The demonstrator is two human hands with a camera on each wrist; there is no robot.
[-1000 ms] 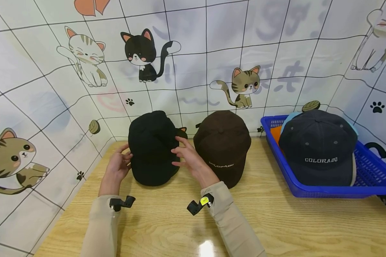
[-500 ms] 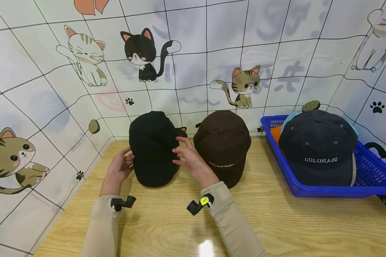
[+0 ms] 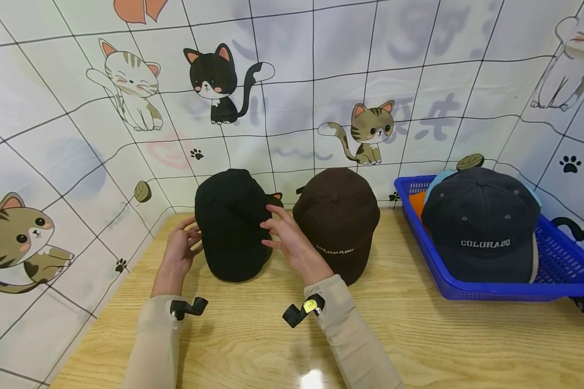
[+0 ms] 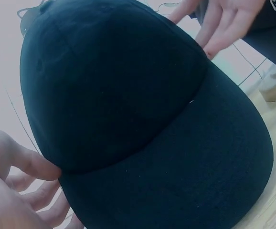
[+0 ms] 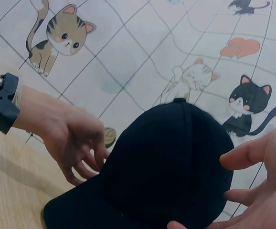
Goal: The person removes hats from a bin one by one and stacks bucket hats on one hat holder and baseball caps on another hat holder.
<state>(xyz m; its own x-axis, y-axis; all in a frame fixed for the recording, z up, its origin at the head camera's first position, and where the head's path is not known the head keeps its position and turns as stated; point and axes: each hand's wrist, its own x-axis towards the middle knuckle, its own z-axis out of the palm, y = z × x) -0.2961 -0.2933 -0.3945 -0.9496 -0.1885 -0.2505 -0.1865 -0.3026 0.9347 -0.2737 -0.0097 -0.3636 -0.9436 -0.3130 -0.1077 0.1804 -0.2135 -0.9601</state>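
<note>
A black baseball cap point(image 3: 231, 224) stands on the table near the back wall, its brim toward me and tilted down to the tabletop. My left hand point(image 3: 179, 246) is at its left side; in the left wrist view the thumb tip point(image 4: 54, 171) touches the cap where crown meets brim, and the other fingers lie loosely behind. On the opposite side, my right hand point(image 3: 292, 240) has its fingers spread, with tips at the crown's edge. The right wrist view shows the cap's crown point(image 5: 166, 162) between both hands. Neither hand is seen wrapped around it.
Close to the right hand stands a dark brown cap point(image 3: 338, 216) lettered "COLORADO". A blue plastic basket point(image 3: 448, 289) at the right holds a dark navy cap point(image 3: 482, 216), with orange and light blue pieces behind it. A cat-printed wall covering point(image 3: 292, 97) encloses the wooden table point(image 3: 253, 335).
Over the past second the black cap's brim has shifted slightly right, and the left hand moved a little right with it. The right hand has barely moved.
</note>
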